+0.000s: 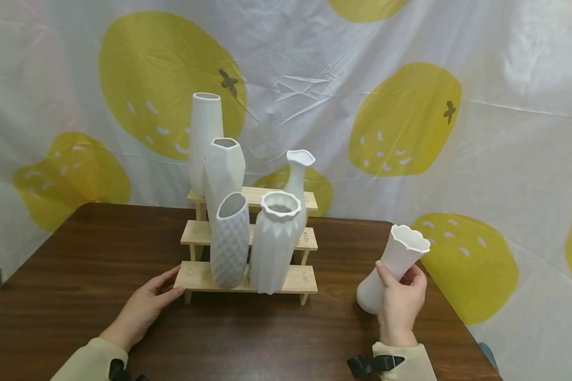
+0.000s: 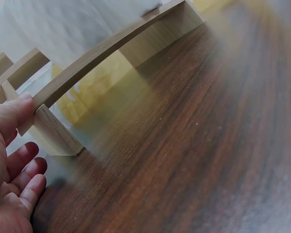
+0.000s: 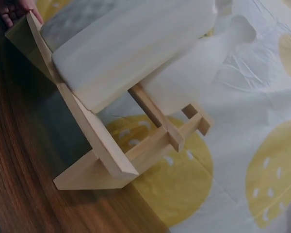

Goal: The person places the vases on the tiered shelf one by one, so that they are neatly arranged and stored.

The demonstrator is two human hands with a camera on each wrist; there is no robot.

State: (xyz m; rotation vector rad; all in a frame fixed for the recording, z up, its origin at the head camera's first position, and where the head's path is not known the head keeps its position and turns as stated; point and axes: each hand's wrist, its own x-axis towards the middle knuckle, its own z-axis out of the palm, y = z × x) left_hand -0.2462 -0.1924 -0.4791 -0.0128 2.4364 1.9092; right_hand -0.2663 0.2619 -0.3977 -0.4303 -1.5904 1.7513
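A three-tier wooden stand [image 1: 200, 270] holds several white vases. My left hand [image 1: 145, 304] grips the left end of its bottom shelf, thumb at the front corner; in the left wrist view, the other fingers [image 2: 26, 170] curl loosely below the board. My right hand [image 1: 402, 307] holds a white vase with a scalloped rim [image 1: 402, 251], tilted to the right, its base close over the table. On the bottom shelf are a slant-mouthed textured vase [image 1: 230, 246] and a ribbed vase with a frilled rim [image 1: 274, 248].
Behind them are a faceted vase [image 1: 224, 169], a tall smooth vase [image 1: 205, 132] and a narrow-necked flared vase [image 1: 296, 180]. The brown wooden table [image 1: 314, 338] ends just right of my right hand. A fruit-printed curtain [image 1: 305, 95] hangs behind.
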